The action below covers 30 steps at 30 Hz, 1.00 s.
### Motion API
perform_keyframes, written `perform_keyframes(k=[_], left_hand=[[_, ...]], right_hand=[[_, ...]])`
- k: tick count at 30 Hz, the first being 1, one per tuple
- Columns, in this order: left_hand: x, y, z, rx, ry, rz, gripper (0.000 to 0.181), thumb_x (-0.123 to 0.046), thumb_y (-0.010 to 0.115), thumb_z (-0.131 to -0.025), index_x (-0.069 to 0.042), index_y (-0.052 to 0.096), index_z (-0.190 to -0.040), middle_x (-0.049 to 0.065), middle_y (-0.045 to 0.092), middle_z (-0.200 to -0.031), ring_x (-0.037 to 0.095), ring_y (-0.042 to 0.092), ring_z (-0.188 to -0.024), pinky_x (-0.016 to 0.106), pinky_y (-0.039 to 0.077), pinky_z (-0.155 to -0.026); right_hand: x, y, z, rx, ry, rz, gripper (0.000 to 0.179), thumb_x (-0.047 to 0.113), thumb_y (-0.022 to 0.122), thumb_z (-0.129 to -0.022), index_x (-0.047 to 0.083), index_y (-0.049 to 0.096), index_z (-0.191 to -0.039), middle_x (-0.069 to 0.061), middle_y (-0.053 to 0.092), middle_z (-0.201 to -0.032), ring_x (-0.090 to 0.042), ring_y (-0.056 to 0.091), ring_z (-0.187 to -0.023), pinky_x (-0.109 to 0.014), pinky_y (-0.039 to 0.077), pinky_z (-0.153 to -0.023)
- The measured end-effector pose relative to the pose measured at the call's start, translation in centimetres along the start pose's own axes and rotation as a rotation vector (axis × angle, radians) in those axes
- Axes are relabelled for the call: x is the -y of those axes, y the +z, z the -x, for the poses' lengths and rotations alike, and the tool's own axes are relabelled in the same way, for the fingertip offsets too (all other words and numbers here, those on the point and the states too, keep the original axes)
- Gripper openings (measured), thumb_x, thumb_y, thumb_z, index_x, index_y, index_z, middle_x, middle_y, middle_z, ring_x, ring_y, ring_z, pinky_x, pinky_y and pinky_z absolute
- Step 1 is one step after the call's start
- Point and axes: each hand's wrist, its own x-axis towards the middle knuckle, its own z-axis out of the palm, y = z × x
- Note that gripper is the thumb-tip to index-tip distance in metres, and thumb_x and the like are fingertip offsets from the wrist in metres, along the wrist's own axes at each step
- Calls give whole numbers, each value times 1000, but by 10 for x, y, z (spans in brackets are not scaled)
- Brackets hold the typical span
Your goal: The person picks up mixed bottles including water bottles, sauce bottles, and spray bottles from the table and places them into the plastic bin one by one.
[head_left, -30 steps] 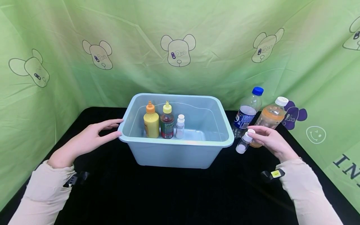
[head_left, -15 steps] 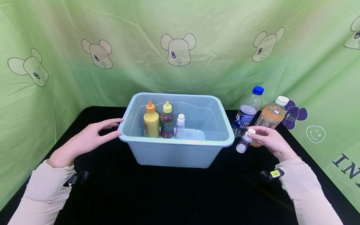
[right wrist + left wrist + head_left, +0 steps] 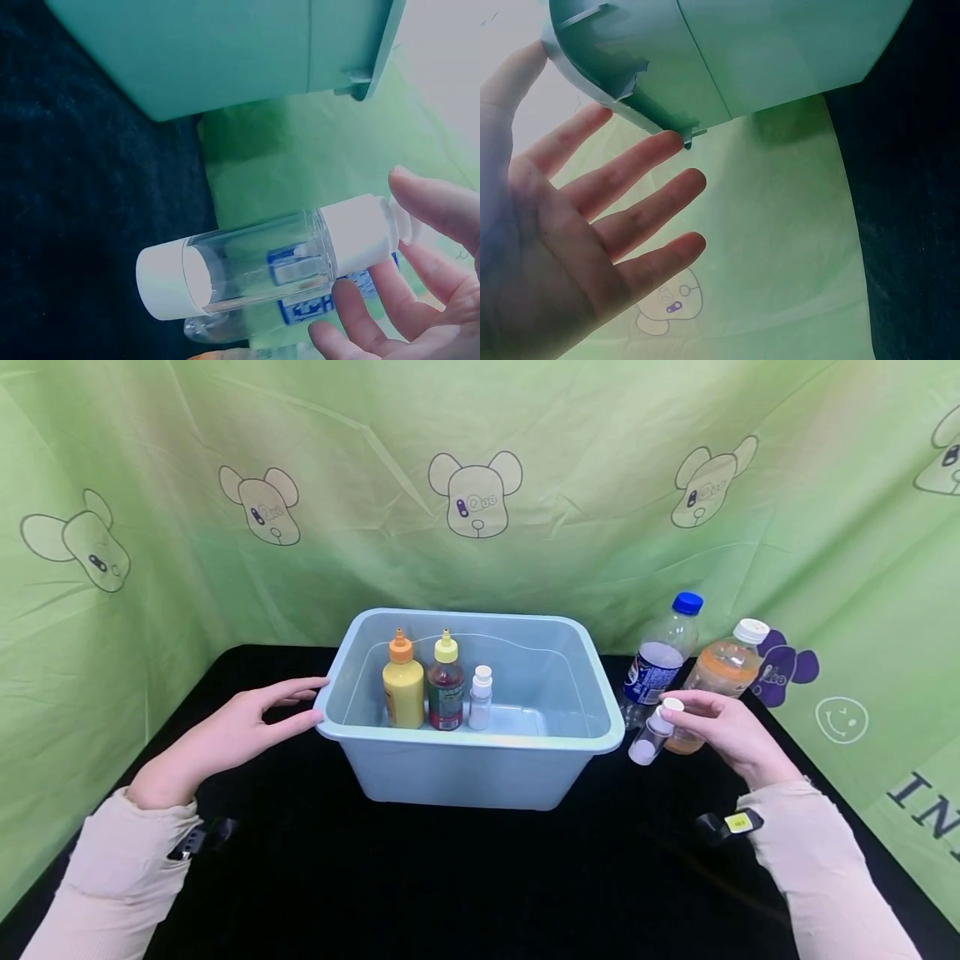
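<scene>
A light blue plastic tub stands in the middle of the black table. My left hand touches its left rim with fingertips and thumb; in the left wrist view the fingers are spread and nearly straight. To the right of the tub, my right hand pinches a small clear bottle with a white cap and white base by its cap, the bottle tilted. In the right wrist view this small bottle looks see-through, with the thumb and fingers at its cap end.
Inside the tub stand a yellow squeeze bottle, a dark red sauce bottle and a small white-capped bottle. Behind my right hand are a blue-capped drink bottle and an orange-banded bottle. Green printed cloth hangs around the table.
My right hand has shifted very slightly up and to the right, with the small clear bottle rising a little. The left hand stays at the tub's rim.
</scene>
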Motion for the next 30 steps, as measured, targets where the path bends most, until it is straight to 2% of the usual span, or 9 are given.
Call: perform_keyframes(k=[5,11,15,22,30], left_hand=[[0,0,0,2,1,4,49,-38,55,-93,-21,45,-138,9,57,-131,31,52,-122,51,42,-97],[1,1,0,-1,2,1,49,-38,55,-93,-21,46,-138,9,57,-131,31,52,-122,51,42,-97],[1,0,0,-2,1,0,49,-37,55,-93,-20,46,-138,9,57,-131,31,52,-122,51,42,-98],[0,0,0,-2,1,2,49,-37,55,-93,-19,46,-138,10,57,-132,32,52,-122,52,41,-98],[0,0,0,1,-1,5,49,-37,55,-93,-20,46,-138,10,56,-132,32,52,-122,52,41,-98]], right_hand=[[9,1,0,-5,-18,-11,19,16,61,-91,30,66,-102,27,66,-86,10,61,-82,-8,48,-74],[19,1,2,-19,-17,48,21,21,61,-91,21,65,-112,29,64,-87,9,59,-83,-7,44,-75],[24,0,1,-22,-38,49,23,20,60,-91,19,64,-114,29,64,-87,9,59,-84,-7,42,-75],[33,-2,2,-38,-100,61,21,15,61,-91,21,66,-110,28,66,-87,10,60,-82,-6,44,-74],[49,-6,3,-46,-113,70,22,13,61,-90,25,67,-107,28,66,-86,10,60,-82,-6,43,-74]])
